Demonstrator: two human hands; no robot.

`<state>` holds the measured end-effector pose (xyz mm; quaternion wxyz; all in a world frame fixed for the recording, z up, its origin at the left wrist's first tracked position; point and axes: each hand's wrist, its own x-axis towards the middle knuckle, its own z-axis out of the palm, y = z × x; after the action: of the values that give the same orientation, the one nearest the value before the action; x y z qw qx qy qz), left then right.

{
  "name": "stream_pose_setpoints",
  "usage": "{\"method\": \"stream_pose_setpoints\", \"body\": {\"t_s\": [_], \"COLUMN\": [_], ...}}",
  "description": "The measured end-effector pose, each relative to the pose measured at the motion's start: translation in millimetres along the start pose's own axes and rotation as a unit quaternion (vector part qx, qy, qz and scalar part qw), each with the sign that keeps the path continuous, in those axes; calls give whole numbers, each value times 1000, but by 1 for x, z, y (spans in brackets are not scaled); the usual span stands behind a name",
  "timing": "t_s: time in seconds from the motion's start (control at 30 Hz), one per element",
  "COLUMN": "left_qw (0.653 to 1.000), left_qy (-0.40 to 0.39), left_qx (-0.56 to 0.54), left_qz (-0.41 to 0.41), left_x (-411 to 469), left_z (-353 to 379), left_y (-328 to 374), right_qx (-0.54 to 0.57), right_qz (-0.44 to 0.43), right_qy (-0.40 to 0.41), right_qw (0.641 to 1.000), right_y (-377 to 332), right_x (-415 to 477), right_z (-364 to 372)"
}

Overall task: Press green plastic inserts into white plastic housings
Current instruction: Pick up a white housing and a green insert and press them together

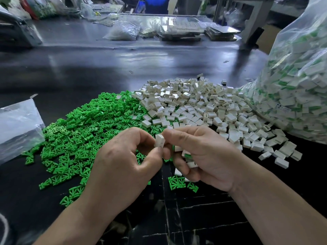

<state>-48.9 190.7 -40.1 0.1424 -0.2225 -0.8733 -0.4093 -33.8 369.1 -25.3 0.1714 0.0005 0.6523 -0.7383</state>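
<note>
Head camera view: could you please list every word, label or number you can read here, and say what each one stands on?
No text is legible in this view.
Label on the big clear bag: bluish print, too small and blurred to read.
White housings and green inserts: no print visible.

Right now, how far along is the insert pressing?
Done: the clear bag is stuffed with housings showing green, and a few finished pieces sit cupped in the right hand. In hand: the left hand and the right hand pinch one white housing; whether its insert is seated is hidden. Left: a large pile of green inserts and a pile of loose housings. Plenty remains.
</note>
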Motion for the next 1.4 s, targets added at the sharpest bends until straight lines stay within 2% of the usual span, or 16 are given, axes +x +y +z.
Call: {"method": "stream_pose_setpoints", "body": {"t_s": [0.23,0.37,0.5,0.67,0.77,0.87,0.93,1.0,1.1,1.4], "left_qw": [996,998,990,958,970,991,970,948,943,965], "left_qy": [-34,-16,-35,-45,-30,-71,-155,-203,-190,-118], "left_qx": [5,-59,-138,-279,-216,34,172,239,273,225], "left_qz": [78,36,-2,-47,-112,-111,-75,-58,-22,61], "left_x": [2,1,-2,1,5,8,8,6,7,7], "left_z": [-3,-6,-4,-3,-10,-20,-20,-14,-8,-5], "left_y": [-4,-1,1,6,-6,-26,-31,-32,-29,-25], "right_qx": [-18,14,61,124,123,109,105,99,98,99], "right_qz": [31,28,16,25,20,2,-6,-7,-10,-9], "right_qy": [6,-16,-46,-59,-17,30,46,50,51,63], "right_qw": [999,999,997,990,992,994,993,994,994,993], "right_y": [-1,-1,0,0,-1,-3,-4,-3,-1,-1], "right_x": [-1,-3,-3,0,1,1,1,1,1,3], "right_z": [3,5,4,1,0,-4,-5,-4,-2,-3]}}
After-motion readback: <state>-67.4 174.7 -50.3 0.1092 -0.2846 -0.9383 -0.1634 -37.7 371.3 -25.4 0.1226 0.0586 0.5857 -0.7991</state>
